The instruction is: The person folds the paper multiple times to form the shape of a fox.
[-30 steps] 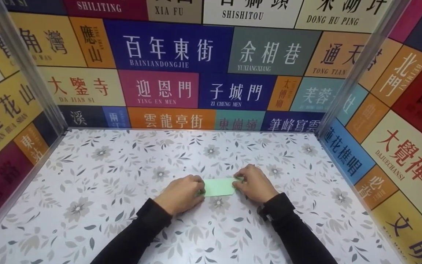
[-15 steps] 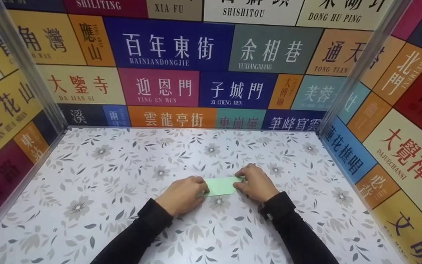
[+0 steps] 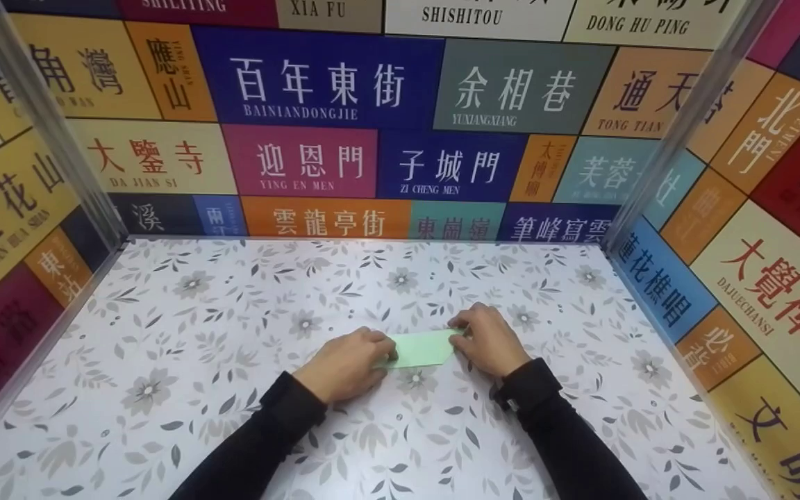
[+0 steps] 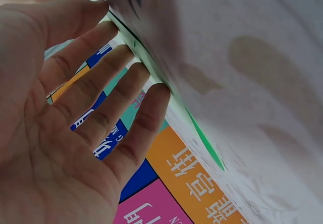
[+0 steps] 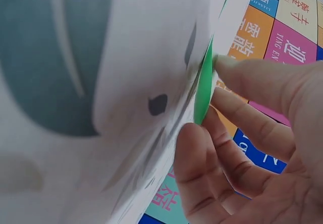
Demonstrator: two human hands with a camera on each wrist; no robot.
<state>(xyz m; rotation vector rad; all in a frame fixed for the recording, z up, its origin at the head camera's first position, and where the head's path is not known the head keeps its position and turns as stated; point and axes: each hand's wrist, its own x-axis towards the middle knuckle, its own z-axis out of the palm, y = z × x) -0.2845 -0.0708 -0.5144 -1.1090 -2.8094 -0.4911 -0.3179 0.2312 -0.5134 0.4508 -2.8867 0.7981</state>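
Observation:
A light green strip of folded paper (image 3: 419, 348) lies on the table between the two hands. On its left end rest the fingertips of my left hand (image 3: 350, 362); in the left wrist view the fingers (image 4: 136, 128) are fairly straight and spread, touching the paper (image 4: 206, 141) along its edge. At the strip's right end, my right hand (image 3: 492, 340) pinches the paper with thumb and fingers. The right wrist view shows a brighter green end of the paper (image 5: 204, 90) raised off the table, between the thumb and the fingertips. The strip's near right corner looks slanted.
The tabletop (image 3: 233, 430) has a white covering printed with grey flowers and leaves. Colourful panels with printed characters form a back wall (image 3: 323, 83) and side walls. Clear corner posts (image 3: 67, 139) stand where the walls meet.
The right thumb and fingers have shifted slightly right at the strip's end, and its near right corner appears more slanted. The left hand has stayed on the left end. The head view has tilted slightly.

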